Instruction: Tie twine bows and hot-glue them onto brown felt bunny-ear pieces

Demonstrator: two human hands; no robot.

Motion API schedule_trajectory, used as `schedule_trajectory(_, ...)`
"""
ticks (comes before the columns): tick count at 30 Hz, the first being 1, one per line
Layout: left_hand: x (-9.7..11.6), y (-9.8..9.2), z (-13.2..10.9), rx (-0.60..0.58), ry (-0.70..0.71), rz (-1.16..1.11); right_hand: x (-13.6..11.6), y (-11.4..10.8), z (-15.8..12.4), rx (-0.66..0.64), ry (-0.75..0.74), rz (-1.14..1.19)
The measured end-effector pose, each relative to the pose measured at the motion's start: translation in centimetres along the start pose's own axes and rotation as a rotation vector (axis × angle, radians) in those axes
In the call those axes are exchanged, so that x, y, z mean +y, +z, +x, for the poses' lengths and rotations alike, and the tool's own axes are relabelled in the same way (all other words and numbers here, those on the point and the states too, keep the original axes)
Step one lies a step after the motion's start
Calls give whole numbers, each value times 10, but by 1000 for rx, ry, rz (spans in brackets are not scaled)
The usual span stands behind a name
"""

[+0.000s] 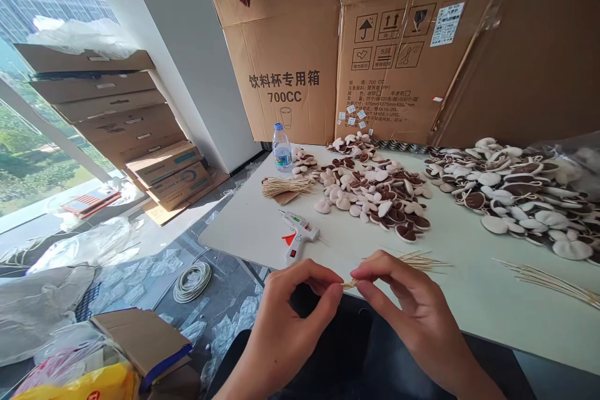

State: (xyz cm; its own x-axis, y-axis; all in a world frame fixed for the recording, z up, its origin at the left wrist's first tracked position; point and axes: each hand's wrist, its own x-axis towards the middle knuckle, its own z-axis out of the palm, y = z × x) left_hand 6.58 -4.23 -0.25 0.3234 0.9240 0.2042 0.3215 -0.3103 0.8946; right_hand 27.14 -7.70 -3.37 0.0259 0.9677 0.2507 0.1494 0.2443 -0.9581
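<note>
Between my two hands, just over the table's front edge, is a short straw-coloured twisted cord (pixel 349 285). My left hand (pixel 300 306) pinches one end between thumb and fingers. The other end is pinched by my right hand (pixel 405 300), its fingertips close to the left ones. Most of the cord is hidden by the fingers. Behind the right hand lie several thin straw-coloured strands (pixel 424 261). A white hot glue gun (pixel 300 234) with a red trigger rests on the table beyond my left hand.
Brown-and-white plush pieces are heaped mid-table (pixel 375 190) and at right (pixel 520 184). A tied strand bundle (pixel 287 187) lies near a water bottle (pixel 282 150). More strands (pixel 553 281) lie at right. Cardboard (pixel 285 44) stands behind; plastic scraps and a cable coil (pixel 192 282) litter the floor.
</note>
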Motion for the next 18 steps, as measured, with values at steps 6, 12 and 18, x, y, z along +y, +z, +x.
schedule_trajectory(6, -7, -2, -2, -36, -70, -106, 0, 2, 1, 15, 52, 90)
schedule_trajectory(12, -9, -4, 2, -169, -132, -356, -2, 2, 1, -5, 142, 194)
schedule_trajectory(18, -9, -6, 4, -223, -162, -401, -7, 4, 2, -3, 208, 280)
